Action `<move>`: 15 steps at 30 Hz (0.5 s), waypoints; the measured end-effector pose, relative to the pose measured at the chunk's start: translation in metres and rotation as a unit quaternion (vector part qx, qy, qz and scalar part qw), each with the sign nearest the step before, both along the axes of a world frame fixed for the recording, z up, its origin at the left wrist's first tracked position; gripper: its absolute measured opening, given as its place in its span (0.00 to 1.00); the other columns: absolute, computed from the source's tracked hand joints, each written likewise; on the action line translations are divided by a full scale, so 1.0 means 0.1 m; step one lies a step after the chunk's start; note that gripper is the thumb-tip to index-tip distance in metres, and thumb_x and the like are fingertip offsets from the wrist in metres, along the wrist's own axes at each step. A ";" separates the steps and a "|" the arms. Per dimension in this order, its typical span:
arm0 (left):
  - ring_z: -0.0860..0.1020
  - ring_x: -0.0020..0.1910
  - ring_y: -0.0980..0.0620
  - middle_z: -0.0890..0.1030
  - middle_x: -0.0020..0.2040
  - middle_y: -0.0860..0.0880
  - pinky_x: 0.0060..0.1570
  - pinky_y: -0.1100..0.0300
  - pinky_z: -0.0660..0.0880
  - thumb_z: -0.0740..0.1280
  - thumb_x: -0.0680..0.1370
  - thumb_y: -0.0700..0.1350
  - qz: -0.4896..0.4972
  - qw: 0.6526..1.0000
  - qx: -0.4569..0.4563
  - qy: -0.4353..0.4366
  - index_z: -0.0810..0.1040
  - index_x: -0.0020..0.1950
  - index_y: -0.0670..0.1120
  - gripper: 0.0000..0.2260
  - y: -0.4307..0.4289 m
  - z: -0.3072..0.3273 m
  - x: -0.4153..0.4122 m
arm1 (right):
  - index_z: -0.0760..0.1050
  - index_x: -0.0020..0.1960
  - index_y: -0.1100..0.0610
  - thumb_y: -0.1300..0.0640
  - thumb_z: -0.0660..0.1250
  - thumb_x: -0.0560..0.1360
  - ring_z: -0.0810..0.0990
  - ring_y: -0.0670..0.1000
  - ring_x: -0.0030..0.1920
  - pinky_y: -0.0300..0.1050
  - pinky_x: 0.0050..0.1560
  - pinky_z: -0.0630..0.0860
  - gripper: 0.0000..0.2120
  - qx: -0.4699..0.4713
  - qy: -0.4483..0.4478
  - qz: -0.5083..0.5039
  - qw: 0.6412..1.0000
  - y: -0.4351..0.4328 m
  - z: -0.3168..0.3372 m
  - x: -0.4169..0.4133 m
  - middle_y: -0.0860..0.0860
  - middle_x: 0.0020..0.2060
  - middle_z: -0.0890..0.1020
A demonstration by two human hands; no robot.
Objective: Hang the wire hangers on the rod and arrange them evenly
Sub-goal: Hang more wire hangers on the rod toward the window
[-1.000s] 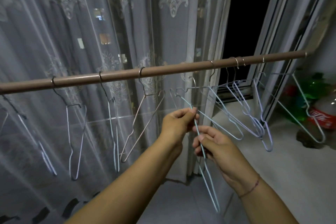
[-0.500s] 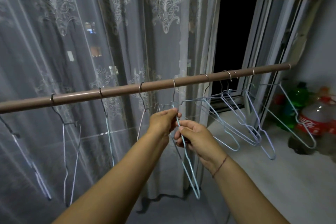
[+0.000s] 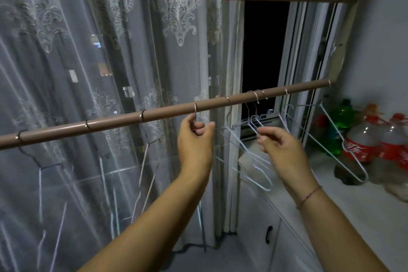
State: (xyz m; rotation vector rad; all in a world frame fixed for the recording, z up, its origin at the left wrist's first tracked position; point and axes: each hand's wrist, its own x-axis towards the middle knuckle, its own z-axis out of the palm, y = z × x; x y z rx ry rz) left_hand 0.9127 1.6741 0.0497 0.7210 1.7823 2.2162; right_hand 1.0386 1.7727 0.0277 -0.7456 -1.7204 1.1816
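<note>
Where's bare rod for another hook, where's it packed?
Bare stretches of rod lie between the widely spaced hooks left of the left hand, plus a short one before its right end. Packed: hook cluster above the right hand.

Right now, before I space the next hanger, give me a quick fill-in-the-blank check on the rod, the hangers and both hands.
1. The left hand grips the neck of a hanger whose hook is already over the ____.
2. Along the rod, the bunched hangers crowd toward its ____ end.
3. The right hand pinches one of their wires, ____ the rod.
4. The bottles on the ledge carry ____ labels.

Missing words: rod; right; below; red.
</note>
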 end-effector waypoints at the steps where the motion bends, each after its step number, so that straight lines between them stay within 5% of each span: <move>1: 0.74 0.44 0.57 0.72 0.50 0.51 0.45 0.67 0.74 0.68 0.75 0.41 0.003 1.000 0.016 0.003 0.64 0.70 0.49 0.25 0.09 0.02 0.11 | 0.77 0.55 0.51 0.60 0.62 0.76 0.79 0.48 0.53 0.46 0.57 0.75 0.10 0.012 -0.002 -0.012 1.000 0.10 0.02 0.07 0.48 0.50 0.81; 5: 0.73 0.52 0.56 0.67 0.59 0.50 0.48 0.65 0.75 0.67 0.75 0.39 0.074 0.992 0.097 0.011 0.58 0.71 0.53 0.30 0.36 0.07 0.49 | 0.76 0.58 0.53 0.60 0.62 0.76 0.76 0.40 0.47 0.33 0.48 0.73 0.12 0.047 -0.039 -0.008 0.998 0.44 -0.02 0.22 0.45 0.47 0.78; 9: 0.73 0.45 0.57 0.72 0.49 0.51 0.45 0.63 0.75 0.65 0.76 0.40 0.100 0.989 0.101 0.046 0.69 0.59 0.52 0.14 0.60 0.00 0.82 | 0.75 0.59 0.50 0.59 0.62 0.76 0.73 0.33 0.46 0.23 0.35 0.70 0.12 0.070 -0.090 0.048 0.992 0.66 -0.14 0.26 0.43 0.50 0.78; 15: 0.74 0.45 0.62 0.76 0.48 0.55 0.43 0.68 0.68 0.64 0.77 0.44 0.041 0.997 -0.026 -0.056 0.72 0.58 0.49 0.10 1.08 -0.14 0.84 | 0.74 0.59 0.51 0.59 0.63 0.76 0.77 0.43 0.52 0.28 0.45 0.71 0.13 0.072 -0.130 0.122 0.981 0.82 -0.17 0.22 0.46 0.52 0.79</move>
